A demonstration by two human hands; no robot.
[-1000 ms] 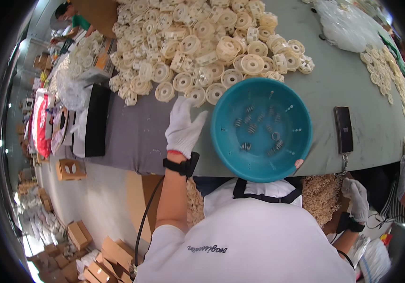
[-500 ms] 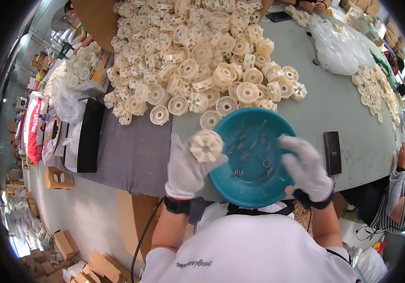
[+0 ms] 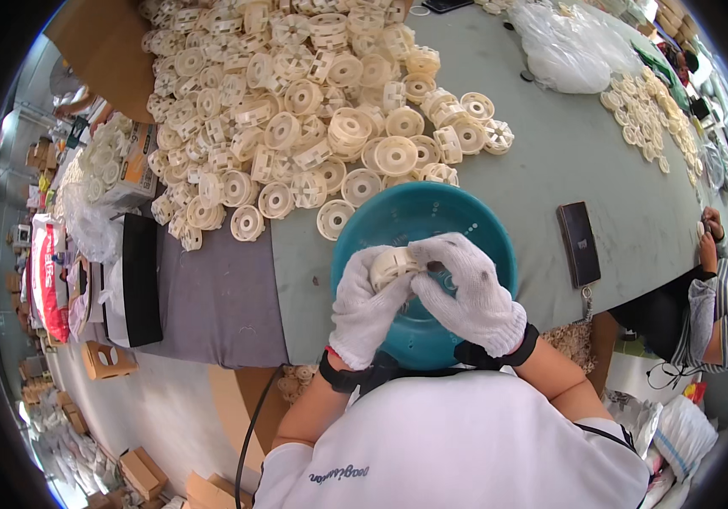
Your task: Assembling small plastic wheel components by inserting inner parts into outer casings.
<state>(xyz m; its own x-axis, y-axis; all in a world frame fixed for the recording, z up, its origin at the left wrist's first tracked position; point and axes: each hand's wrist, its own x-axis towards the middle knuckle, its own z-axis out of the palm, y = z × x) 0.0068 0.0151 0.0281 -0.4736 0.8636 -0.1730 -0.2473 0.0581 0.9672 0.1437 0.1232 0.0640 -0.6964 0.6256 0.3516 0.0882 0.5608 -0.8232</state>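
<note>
Knitted white cloth gloves cover the fingers (image 3: 432,254); between them a matt cream plastic wheel (image 3: 391,265), beneath them a smooth teal plastic bowl (image 3: 474,225).

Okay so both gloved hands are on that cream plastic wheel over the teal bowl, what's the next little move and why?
Probably keep the wheel steady in the left hand while the right hand works at its face. The right fingertips already pinch its edge, directly above the teal bowl of small parts.
</note>
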